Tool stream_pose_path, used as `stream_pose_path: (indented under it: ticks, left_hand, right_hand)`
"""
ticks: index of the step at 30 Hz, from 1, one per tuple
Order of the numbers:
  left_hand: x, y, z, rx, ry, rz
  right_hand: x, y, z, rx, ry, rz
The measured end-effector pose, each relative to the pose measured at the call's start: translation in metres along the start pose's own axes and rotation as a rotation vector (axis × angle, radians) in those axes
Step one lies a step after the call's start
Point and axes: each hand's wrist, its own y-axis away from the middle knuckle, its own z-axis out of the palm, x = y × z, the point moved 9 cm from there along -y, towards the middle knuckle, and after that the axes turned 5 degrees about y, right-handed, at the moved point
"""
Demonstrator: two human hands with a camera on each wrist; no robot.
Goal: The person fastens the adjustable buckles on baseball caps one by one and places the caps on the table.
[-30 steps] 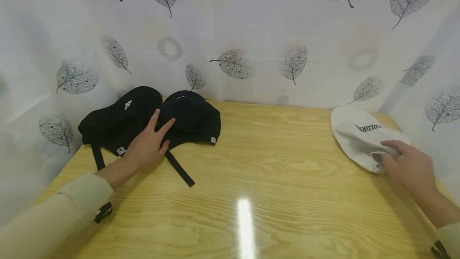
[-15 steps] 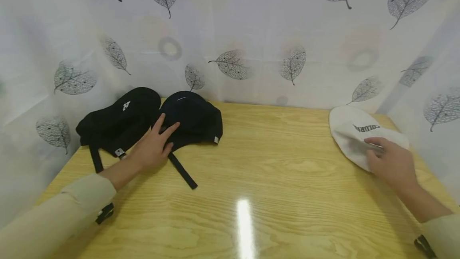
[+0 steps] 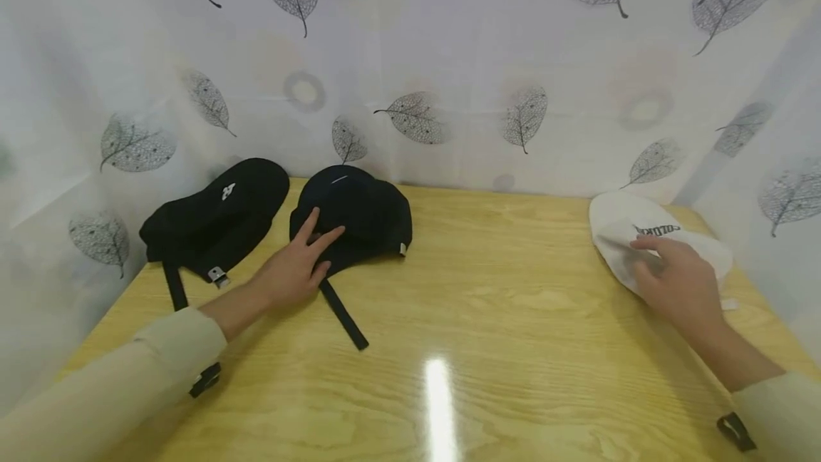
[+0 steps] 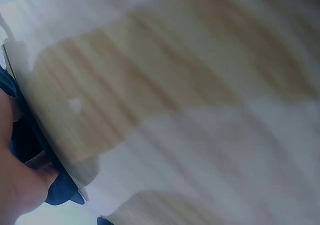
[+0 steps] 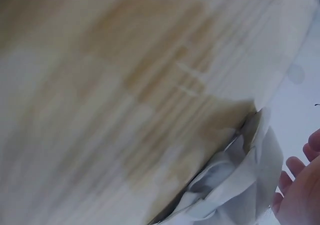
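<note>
A dark navy cap (image 3: pixel 368 209) lies towards the back left of the wooden table, its strap trailing forward. My left hand (image 3: pixel 291 269) rests on its left side, index and middle fingers stretched over the fabric. In the left wrist view, the thumb (image 4: pixel 35 185) lies at the cap's dark edge (image 4: pixel 42 140). At the right, my right hand (image 3: pixel 686 284) hovers over a white cap (image 3: pixel 616 216) with dark lettering, index finger and thumb bent loosely apart. The right wrist view shows the fingers (image 5: pixel 295 167) beside the white cap's crumpled rim (image 5: pixel 220 185), gripping nothing.
A black cap (image 3: pixel 240 205) with a white emblem and a buckled strap sits left of the navy cap. A white curtain (image 3: pixel 449 41) printed with leaves hangs along the back and sides. Wood-grain table surface (image 3: pixel 500 291) lies between the two hands.
The navy cap has shifted right with my left hand, parting from the black cap. My right hand has moved left across the white cap, which stays in place.
</note>
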Motion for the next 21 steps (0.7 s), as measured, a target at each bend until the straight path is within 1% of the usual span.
stream_pose_path:
  ticks: [3, 6, 10, 13, 17, 21]
  left_hand:
    - [0.005, -0.002, 0.001, 0.001, 0.001, 0.019]
    - [0.01, -0.004, 0.005, -0.005, 0.001, 0.05]
    - [0.02, -0.008, 0.009, -0.009, 0.005, 0.113]
    - [0.029, -0.011, 0.012, -0.007, 0.009, 0.151]
    - [0.04, -0.014, 0.016, -0.009, 0.004, 0.188]
    - [0.052, -0.018, 0.022, -0.022, -0.009, 0.217]
  right_hand:
    - [-0.008, -0.001, 0.002, -0.009, -0.009, -0.008]
    - [-0.017, -0.001, 0.006, -0.033, 0.007, -0.006]
    - [-0.036, -0.002, 0.012, -0.041, 0.005, -0.086]
    - [-0.05, -0.003, 0.019, -0.065, 0.001, -0.152]
    - [-0.066, -0.005, 0.031, -0.11, 0.008, -0.181]
    - [-0.08, -0.007, 0.041, -0.127, 0.008, -0.201]
